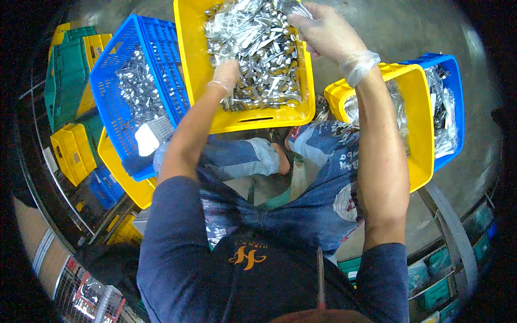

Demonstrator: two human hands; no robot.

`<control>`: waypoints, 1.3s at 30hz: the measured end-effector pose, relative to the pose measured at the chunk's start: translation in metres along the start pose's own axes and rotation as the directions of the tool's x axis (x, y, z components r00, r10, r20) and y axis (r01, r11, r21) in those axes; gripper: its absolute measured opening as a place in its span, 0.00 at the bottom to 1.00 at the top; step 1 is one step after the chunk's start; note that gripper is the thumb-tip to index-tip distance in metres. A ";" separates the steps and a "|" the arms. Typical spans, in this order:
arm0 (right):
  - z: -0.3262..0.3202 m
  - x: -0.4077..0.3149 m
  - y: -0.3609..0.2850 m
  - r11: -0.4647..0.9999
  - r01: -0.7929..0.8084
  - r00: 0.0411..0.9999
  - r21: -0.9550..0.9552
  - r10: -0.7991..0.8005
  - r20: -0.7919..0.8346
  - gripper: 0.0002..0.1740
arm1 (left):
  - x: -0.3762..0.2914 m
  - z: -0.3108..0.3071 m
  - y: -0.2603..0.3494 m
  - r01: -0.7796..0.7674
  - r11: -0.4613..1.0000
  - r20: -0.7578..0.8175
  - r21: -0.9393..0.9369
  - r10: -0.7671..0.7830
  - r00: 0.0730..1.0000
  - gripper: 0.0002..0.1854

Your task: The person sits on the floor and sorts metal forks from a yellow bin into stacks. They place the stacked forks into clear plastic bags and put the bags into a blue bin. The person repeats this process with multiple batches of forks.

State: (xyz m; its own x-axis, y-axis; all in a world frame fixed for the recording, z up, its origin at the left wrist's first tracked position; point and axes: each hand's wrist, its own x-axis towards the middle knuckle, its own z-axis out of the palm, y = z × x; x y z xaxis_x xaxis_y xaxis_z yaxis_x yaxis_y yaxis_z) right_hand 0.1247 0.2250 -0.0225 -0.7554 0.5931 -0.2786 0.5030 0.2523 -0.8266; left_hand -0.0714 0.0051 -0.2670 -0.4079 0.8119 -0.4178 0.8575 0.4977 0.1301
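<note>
A yellow plastic crate [258, 123] heaped with loose metal spoons and forks [266, 56] sits in front of me. My right hand [329, 32], in a clear disposable glove, grips a bunch of metal forks [293, 7] over the crate's far right side. Inside the crate's left part is my left hand [227, 76], gloved too. Its fingers are blurred and partly hidden at the edge of the cutlery, so what they hold does not show. Clear plastic bags [228, 24] lie over the cutlery at the far left of the heap.
At left, a blue perforated crate [133, 30] holds more cutlery and a white-and-grey object [150, 135]. To the right stand a yellow crate [420, 153] and a blue crate [460, 101], both with bagged contents. Green bins [66, 76] and yellow bins [74, 155] line the left side.
</note>
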 end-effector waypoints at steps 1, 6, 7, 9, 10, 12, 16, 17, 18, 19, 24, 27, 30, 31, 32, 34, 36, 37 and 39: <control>0.003 0.000 0.000 1.000 0.024 1.000 -0.014 -0.024 0.006 0.18 | -0.008 -0.013 -0.010 -0.004 1.000 -0.009 -0.013 0.004 1.000 0.08; 0.016 0.007 0.007 0.993 0.101 0.982 -0.058 -0.090 0.164 0.23 | -0.044 -0.181 0.003 -0.474 0.859 -0.139 -0.193 0.454 0.880 0.08; 0.020 0.011 0.021 0.977 0.182 0.972 -0.111 -0.162 0.170 0.28 | -0.049 -0.212 0.019 -0.547 0.792 -0.158 -0.269 0.524 0.837 0.09; 0.025 0.008 0.024 0.979 0.186 0.957 0.084 -0.199 0.209 0.28 | -0.054 -0.255 0.043 -0.615 0.738 -0.165 -0.278 0.594 0.787 0.09; 0.029 0.006 0.021 0.968 0.123 0.955 0.217 -0.175 0.239 0.27 | -0.053 -0.262 0.049 -0.625 0.738 -0.220 -0.255 0.585 0.781 0.12; 0.022 -0.001 0.006 0.941 0.004 0.931 0.339 -0.127 0.342 0.19 | -0.046 -0.251 0.064 -0.511 0.702 -0.385 -0.495 0.350 0.854 0.14; 0.002 -0.002 -0.023 0.967 -0.122 0.937 0.225 0.038 0.347 0.15 | -0.006 -0.135 0.000 0.060 0.852 0.039 -0.520 -0.046 0.998 0.32; 0.003 -0.003 -0.025 0.941 -0.140 0.945 0.309 0.033 0.327 0.13 | -0.004 -0.089 -0.013 0.099 0.963 0.147 -0.253 -0.063 0.987 0.34; 0.008 -0.003 -0.028 0.906 -0.151 0.948 0.395 0.020 0.317 0.12 | -0.003 -0.023 -0.042 0.180 0.950 0.137 -0.255 -0.149 0.979 0.34; 0.007 -0.005 -0.018 0.865 -0.185 0.960 0.467 0.056 0.275 0.11 | 0.004 -0.007 -0.015 0.356 0.924 0.310 -0.138 -0.301 0.902 0.34; 0.008 0.002 0.003 0.948 -0.095 0.972 0.303 0.023 0.233 0.14 | -0.008 0.071 -0.011 0.500 0.826 0.102 -0.258 -0.492 0.865 0.14; 0.012 0.007 0.008 0.998 0.033 0.987 0.055 -0.041 0.155 0.17 | -0.016 0.044 -0.020 0.458 0.876 0.157 -0.154 -0.436 0.886 0.14; 0.018 0.001 0.002 0.997 0.030 0.986 -0.074 -0.017 0.164 0.20 | -0.013 -0.024 -0.030 0.196 0.977 0.139 -0.087 -0.183 0.973 0.14; 0.020 0.002 0.009 0.997 0.063 0.982 -0.040 -0.055 0.182 0.20 | -0.015 -0.065 -0.017 0.042 0.993 0.107 -0.113 -0.030 0.994 0.14; 0.027 0.006 0.020 0.995 0.101 0.976 -0.002 -0.098 0.195 0.20 | -0.017 -0.109 -0.007 -0.113 0.985 0.068 -0.128 0.122 0.990 0.14; 0.039 0.008 0.023 0.932 0.330 0.943 -0.147 -0.319 0.096 0.20 | -0.030 -0.178 0.005 -0.200 0.918 0.162 -0.343 0.268 0.950 0.18; 0.043 0.005 0.013 0.928 0.352 0.929 -0.122 -0.331 0.164 0.18 | -0.046 -0.228 0.025 -0.120 0.804 0.207 -0.582 0.289 0.935 0.17; 0.043 0.005 0.011 0.928 0.355 0.924 -0.114 -0.330 0.191 0.17 | -0.042 -0.239 0.032 -0.088 0.765 0.190 -0.639 0.267 0.945 0.17; 0.045 0.004 0.008 0.955 0.280 0.933 0.096 -0.294 0.208 0.17 | -0.037 -0.249 0.041 -0.026 0.669 0.163 -0.742 0.217 0.962 0.18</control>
State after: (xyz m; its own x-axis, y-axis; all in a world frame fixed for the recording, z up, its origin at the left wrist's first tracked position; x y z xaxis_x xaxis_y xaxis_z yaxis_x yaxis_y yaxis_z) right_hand 0.1066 0.1952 -0.0525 -0.9400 0.3197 -0.1188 0.2290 0.3333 -0.9146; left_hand -0.0995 0.0718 -0.0220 -0.1552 0.8399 -0.5201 0.3517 0.5390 0.7654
